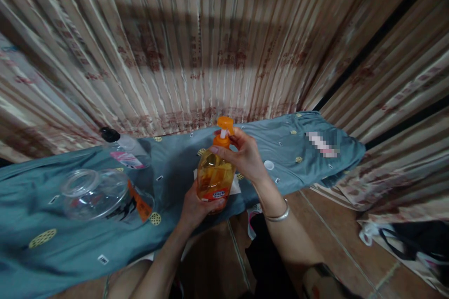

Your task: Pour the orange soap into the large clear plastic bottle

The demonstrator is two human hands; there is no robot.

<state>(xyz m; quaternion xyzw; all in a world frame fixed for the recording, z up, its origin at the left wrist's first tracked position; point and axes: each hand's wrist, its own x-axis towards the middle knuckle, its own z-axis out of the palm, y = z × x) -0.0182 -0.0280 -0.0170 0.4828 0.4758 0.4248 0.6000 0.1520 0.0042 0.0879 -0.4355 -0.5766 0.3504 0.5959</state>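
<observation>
Both of my hands are on an orange pump bottle [214, 175] of clear yellow liquid with a red label, held over the cloth-covered surface. My left hand [198, 205] wraps round its lower body, thumb across the front by the label. Up at the neck, my right hand [243, 154] is closed round the orange collar, just below the pump head [225, 124]. Something white and flat [235, 186], perhaps paper, shows partly behind the bottle. The far side of the bottle and several fingertips are hidden.
A clear plastic jar [94, 196] lies to the left, with a black-capped clear bottle [128, 152] behind it. A small white disc [269, 165] rests on the teal cloth [175, 154]. Curtains [196, 56] hang behind; a dark bag [417, 243] sits at lower right.
</observation>
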